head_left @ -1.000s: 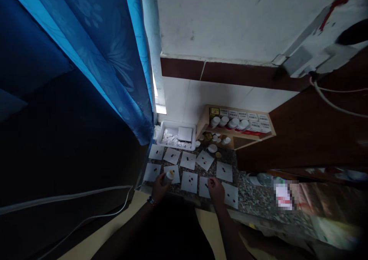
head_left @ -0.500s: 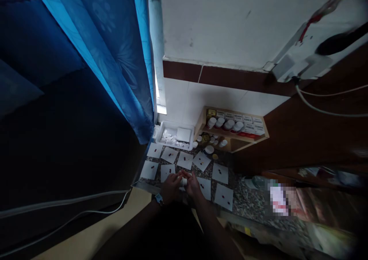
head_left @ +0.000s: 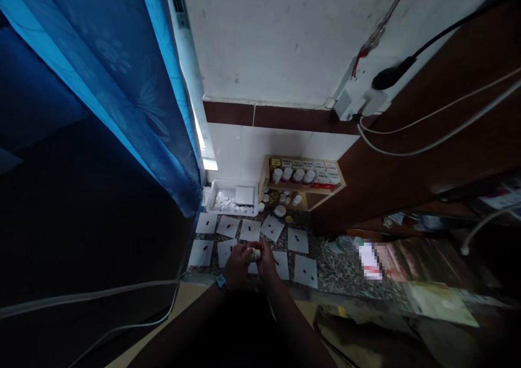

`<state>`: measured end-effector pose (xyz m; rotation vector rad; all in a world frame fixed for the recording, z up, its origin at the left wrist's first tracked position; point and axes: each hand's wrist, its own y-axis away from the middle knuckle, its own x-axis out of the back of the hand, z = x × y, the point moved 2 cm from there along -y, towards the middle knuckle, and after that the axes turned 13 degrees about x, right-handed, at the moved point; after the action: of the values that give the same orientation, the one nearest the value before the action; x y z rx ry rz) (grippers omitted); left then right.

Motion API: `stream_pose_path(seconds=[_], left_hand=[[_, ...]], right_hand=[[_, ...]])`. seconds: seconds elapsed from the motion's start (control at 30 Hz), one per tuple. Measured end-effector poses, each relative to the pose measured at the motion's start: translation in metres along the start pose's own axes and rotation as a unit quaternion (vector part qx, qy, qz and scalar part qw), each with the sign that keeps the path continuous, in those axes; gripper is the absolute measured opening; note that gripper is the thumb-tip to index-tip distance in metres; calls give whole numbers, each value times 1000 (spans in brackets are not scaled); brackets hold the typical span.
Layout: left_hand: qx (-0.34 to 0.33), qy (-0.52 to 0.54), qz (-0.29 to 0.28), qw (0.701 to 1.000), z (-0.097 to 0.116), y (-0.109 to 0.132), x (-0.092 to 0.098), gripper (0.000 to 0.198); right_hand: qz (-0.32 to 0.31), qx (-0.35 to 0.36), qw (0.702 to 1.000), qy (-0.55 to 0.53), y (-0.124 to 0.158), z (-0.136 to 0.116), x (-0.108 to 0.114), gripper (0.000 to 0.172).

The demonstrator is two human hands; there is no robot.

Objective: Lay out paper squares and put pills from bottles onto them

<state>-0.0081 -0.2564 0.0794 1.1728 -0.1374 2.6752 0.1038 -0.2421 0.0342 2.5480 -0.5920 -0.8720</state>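
My left hand (head_left: 236, 263) and my right hand (head_left: 266, 259) meet over the near edge of a speckled stone counter (head_left: 342, 267). Between them they grip a small white bottle (head_left: 254, 254), lying sideways, fingers of both hands closed round it. A watch sits on my left wrist. Under and around my hands lie several white paper squares (head_left: 298, 240) in two rows, each with a few small dark pills on it.
A white tray (head_left: 232, 198) of folded papers stands at the back, beside a small wooden shelf (head_left: 303, 182) with white bottles and boxes. A blue curtain (head_left: 134, 96) hangs at the left. Cables (head_left: 427, 140) run along the brown wall on the right. Papers lie further right.
A second ago my right hand was on a paper square and my left held the bottle apart. Both hands have since come together on the bottle. The view has swung right.
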Motion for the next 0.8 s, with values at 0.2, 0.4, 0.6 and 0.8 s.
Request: stream_pose_path(seconds=[0.2,0.4,0.6,0.8], left_hand=[[-30,-2,14,999,3,-8,1,31],[-25,-6,34,999,-6,0,6,37],[-29,-27,52,998,-10,2,17,38],[-27,-46,57,997,-4,6,14,35]], right_hand=[[12,36,999,-3,-7,0,2,32],[15,-21,999,-40,-8,12,0,28],[-21,-34,998,-55,-6,14,-9,29],[-65,-34,997,-21,-8,16,-6,31]])
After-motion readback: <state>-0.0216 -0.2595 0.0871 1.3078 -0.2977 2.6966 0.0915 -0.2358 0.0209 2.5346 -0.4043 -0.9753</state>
